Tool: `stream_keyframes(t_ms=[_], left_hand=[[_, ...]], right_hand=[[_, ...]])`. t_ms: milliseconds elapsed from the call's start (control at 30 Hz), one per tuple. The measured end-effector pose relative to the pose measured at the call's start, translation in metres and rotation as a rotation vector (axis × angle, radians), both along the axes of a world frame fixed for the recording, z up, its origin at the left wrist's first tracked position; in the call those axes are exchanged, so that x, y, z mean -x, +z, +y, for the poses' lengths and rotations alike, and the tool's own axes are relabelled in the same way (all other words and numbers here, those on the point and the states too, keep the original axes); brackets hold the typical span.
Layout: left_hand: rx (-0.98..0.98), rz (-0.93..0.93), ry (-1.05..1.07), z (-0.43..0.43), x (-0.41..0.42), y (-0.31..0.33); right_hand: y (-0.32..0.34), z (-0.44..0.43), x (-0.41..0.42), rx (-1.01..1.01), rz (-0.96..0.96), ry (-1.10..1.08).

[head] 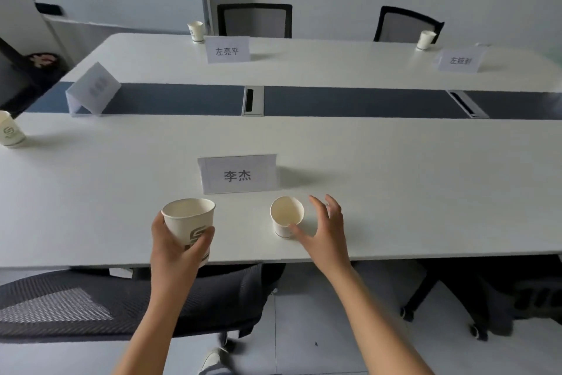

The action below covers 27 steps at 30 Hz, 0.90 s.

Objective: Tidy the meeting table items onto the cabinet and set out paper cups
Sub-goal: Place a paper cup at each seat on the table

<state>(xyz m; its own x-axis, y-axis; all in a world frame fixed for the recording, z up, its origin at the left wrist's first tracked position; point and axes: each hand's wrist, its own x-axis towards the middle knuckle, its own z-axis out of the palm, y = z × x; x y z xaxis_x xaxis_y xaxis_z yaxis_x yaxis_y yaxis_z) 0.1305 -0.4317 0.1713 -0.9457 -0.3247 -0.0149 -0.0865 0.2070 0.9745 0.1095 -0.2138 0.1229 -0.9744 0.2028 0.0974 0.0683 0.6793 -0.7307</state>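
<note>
My left hand (178, 248) grips a white paper cup (190, 222) with a grey logo, held upright just above the near edge of the white meeting table (395, 192). A second paper cup (286, 216) stands on the table in front of a name card (238, 174). My right hand (322, 228) is beside this cup with fingers spread; the thumb is at the cup's lower wall, the fingers a little to its right. Three more paper cups stand at the left edge (10, 130), far side (195, 31) and far right (425, 39).
Name cards stand at the far middle (228, 49), far right (460, 60) and on the left (92, 89) by the dark centre strip (349, 101) with cable hatches. Black mesh chairs are tucked at the far side (254, 20) and below me (76, 304).
</note>
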Motion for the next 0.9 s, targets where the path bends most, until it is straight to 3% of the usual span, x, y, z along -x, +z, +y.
stream_keyframes(t_ms=[267,633,800,900], left_hand=[[0.151,0.078,-0.522,0.118,-0.010,-0.011],[0.458,0.265,-1.332,0.269,-0.081,-0.048],[0.441,0.318,-1.565,0.313,-0.111,-0.061],[0.446,0.252,-1.635,0.323,-0.122,-0.067]], right_hand=[[0.034,0.056,-0.079,0.369,0.033,-0.108],[0.015,0.138,-0.213,0.488,-0.002,-0.512],[0.010,0.158,-0.254,0.475,-0.001,-0.750],[0.000,0.166,-0.271,0.531,0.002,-0.888]])
